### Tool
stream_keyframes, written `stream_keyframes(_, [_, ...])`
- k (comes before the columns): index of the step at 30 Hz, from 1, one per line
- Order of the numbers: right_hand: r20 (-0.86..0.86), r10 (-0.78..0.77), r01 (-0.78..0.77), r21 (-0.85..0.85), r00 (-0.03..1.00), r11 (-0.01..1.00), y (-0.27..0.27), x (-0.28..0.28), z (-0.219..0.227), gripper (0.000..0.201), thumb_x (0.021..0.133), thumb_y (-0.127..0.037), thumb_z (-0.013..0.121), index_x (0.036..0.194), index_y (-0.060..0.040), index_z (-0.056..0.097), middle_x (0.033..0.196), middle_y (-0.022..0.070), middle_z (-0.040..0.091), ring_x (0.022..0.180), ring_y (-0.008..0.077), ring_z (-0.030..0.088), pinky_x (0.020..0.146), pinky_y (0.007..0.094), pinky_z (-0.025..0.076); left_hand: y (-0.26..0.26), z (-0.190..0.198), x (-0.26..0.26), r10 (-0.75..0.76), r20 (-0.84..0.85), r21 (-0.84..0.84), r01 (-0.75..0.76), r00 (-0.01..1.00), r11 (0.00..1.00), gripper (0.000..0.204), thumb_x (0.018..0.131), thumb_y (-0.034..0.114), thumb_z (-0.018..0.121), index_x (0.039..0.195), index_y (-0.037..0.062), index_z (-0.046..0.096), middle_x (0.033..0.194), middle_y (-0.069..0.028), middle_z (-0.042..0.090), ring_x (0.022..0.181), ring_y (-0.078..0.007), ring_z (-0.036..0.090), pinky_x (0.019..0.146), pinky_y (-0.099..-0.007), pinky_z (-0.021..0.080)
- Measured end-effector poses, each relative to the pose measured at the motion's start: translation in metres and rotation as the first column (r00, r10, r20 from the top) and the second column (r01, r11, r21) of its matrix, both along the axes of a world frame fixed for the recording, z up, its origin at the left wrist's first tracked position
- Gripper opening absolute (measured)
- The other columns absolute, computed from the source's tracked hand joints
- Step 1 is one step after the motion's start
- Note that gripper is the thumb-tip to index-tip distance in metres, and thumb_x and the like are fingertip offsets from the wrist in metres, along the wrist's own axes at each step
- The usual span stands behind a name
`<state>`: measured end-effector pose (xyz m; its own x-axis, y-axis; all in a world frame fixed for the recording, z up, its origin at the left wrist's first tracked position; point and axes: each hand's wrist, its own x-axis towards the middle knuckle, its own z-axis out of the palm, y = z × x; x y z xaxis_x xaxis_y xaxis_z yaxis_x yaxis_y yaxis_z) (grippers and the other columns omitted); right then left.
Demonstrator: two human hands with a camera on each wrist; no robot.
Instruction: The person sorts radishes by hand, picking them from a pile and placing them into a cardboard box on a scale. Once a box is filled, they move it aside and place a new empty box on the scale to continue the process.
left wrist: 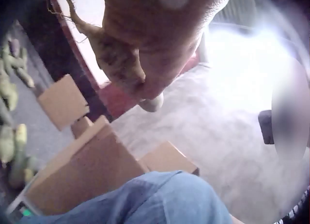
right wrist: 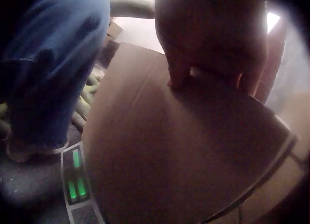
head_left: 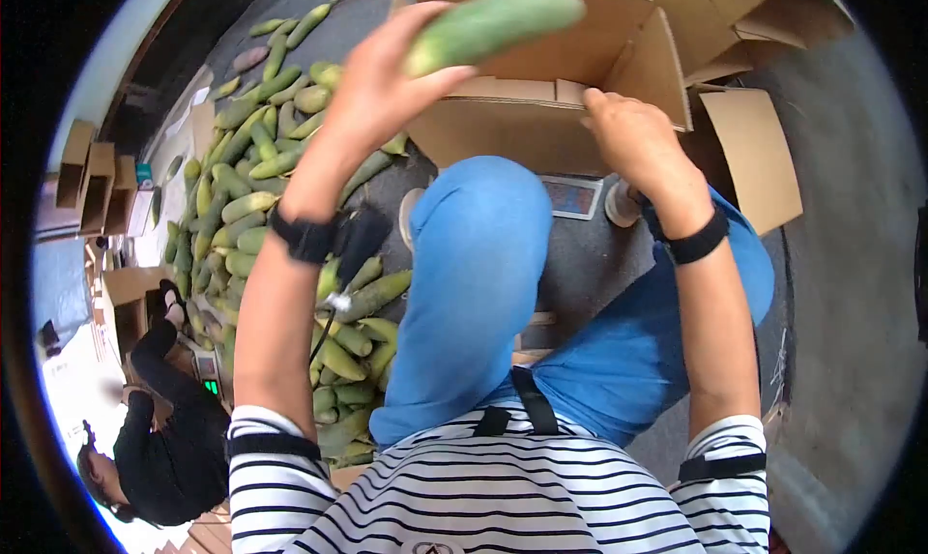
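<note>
My left hand (head_left: 387,85) grips a thick green cucumber (head_left: 507,22) by its paler, yellowish end. The cucumber lies nearly level over the far side of an open cardboard box (head_left: 493,129) and is slightly blurred. In the left wrist view, the left hand (left wrist: 150,45) is dark against bright light. My right hand (head_left: 638,143) holds the top edge of the box's near wall at its right end. The right wrist view has that hand (right wrist: 213,45) with its fingertips bent over the cardboard edge. The inside of the box is mostly hidden.
A large heap of cucumbers (head_left: 251,206) spreads over the floor on the left. A digital scale (right wrist: 77,180) with green digits is at the foot of the box. More cardboard boxes (head_left: 754,153) stand to the right. A person in black (head_left: 179,448) sits at the lower left.
</note>
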<state>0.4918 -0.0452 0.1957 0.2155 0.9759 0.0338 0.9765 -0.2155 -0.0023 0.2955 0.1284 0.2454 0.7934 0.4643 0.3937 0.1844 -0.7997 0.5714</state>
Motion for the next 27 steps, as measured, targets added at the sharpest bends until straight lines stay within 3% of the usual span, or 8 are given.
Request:
stream_keyframes(5, [-0.037, 0.023, -0.024, -0.038, 0.999, 0.999, -0.002, 0.002, 0.002, 0.019, 0.087, -0.011, 0.044, 0.098, -0.0021, 0.055, 0.089, 0.0172, 0.065, 0.085, 0.0324, 0.064, 0.070, 0.0420, 0.051, 0.011, -0.036, 0.018, -0.166, 0.011, -0.125, 0.166, 0.986, 0.978, 0.046, 0.082, 0.019, 0.066, 0.124, 0.0059, 0.051, 0.116, -0.0101, 0.058, 0.107, -0.0196, 0.054, 0.092, -0.0338, 0.042])
stream_keyframes(9, [-0.043, -0.005, 0.002, -0.070, 0.999, 0.998, -0.001, 0.002, 0.005, 0.016, 0.088, -0.013, 0.045, 0.094, -0.0017, 0.054, 0.086, 0.0184, 0.065, 0.084, 0.0345, 0.063, 0.069, 0.0444, 0.050, 0.028, -0.051, -0.073, 0.253, 0.059, -0.155, -0.241, 0.966, 0.958, 0.039, 0.084, 0.017, 0.063, 0.119, 0.0035, 0.053, 0.113, -0.0120, 0.060, 0.106, -0.0210, 0.057, 0.090, -0.0344, 0.044])
stream_keyframes(12, [-0.031, 0.036, -0.037, -0.012, 0.999, 0.999, -0.001, -0.001, 0.011, 0.015, 0.089, -0.014, 0.047, 0.092, -0.0007, 0.053, 0.084, 0.0195, 0.064, 0.085, 0.0350, 0.063, 0.070, 0.0443, 0.050, 0.033, -0.110, -0.177, 0.448, -0.223, -0.202, -0.490, 0.866, 0.848, 0.031, 0.086, 0.017, 0.061, 0.111, -0.0002, 0.055, 0.105, -0.0147, 0.062, 0.096, -0.0229, 0.061, 0.084, -0.0318, 0.047])
stream_keyframes(14, [-0.072, 0.043, -0.045, -0.028, 0.996, 0.999, 0.000, 0.000, 0.008, 0.015, 0.088, -0.015, 0.050, 0.091, -0.0007, 0.052, 0.085, 0.0197, 0.064, 0.086, 0.0357, 0.062, 0.071, 0.0447, 0.049, 0.016, -0.158, -0.254, 0.443, -0.538, -0.043, -0.548, 0.717, 0.835, 0.038, 0.081, 0.024, 0.065, 0.109, -0.0003, 0.056, 0.102, -0.0208, 0.060, 0.094, -0.0324, 0.059, 0.082, -0.0383, 0.048])
stream_keyframes(18, [-0.052, 0.037, -0.038, -0.015, 0.998, 0.999, 0.001, -0.003, 0.008, 0.016, 0.088, -0.017, 0.051, 0.089, -0.0007, 0.049, 0.086, 0.0203, 0.062, 0.088, 0.0379, 0.059, 0.072, 0.0463, 0.047, -0.053, -0.193, -0.337, 0.476, -0.878, 0.302, -0.708, 0.054, 0.638, 0.053, 0.078, 0.035, 0.067, 0.111, -0.0028, 0.051, 0.106, -0.0254, 0.059, 0.099, -0.0368, 0.057, 0.084, -0.0409, 0.047])
stream_keyframes(24, [-0.013, 0.015, -0.015, -0.008, 1.000, 1.000, 0.003, 0.000, 0.008, 0.017, 0.089, -0.018, 0.051, 0.088, -0.0010, 0.047, 0.086, 0.0195, 0.062, 0.086, 0.0379, 0.059, 0.071, 0.0464, 0.047, -0.102, -0.239, -0.391, 0.355, -0.930, 0.251, -0.874, -0.098, 0.417, 0.064, 0.078, 0.039, 0.068, 0.114, -0.0069, 0.042, 0.104, -0.0221, 0.062, 0.097, -0.0332, 0.061, 0.082, -0.0395, 0.049])
stream_keyframes(26, [-0.023, 0.014, -0.014, -0.005, 1.000, 1.000, 0.003, -0.001, 0.006, 0.017, 0.089, -0.018, 0.051, 0.088, -0.0011, 0.047, 0.086, 0.0192, 0.062, 0.085, 0.0378, 0.059, 0.071, 0.0463, 0.047, -0.104, -0.234, -0.366, 0.302, -0.941, 0.292, -0.821, -0.154, 0.491, 0.064, 0.079, 0.040, 0.066, 0.115, -0.0065, 0.040, 0.099, -0.0193, 0.065, 0.093, -0.0316, 0.063, 0.078, -0.0395, 0.051])
stream_keyframes(27, [-0.034, 0.007, -0.007, -0.004, 0.999, 1.000, 0.002, -0.001, 0.006, 0.017, 0.089, -0.018, 0.051, 0.088, -0.0012, 0.047, 0.086, 0.0189, 0.062, 0.085, 0.0377, 0.059, 0.071, 0.0462, 0.047, -0.101, -0.232, -0.354, 0.244, -0.957, 0.281, -0.715, -0.158, 0.640, 0.051, 0.081, 0.034, 0.063, 0.110, -0.0043, 0.045, 0.095, -0.0173, 0.066, 0.087, -0.0307, 0.065, 0.072, -0.0398, 0.052])
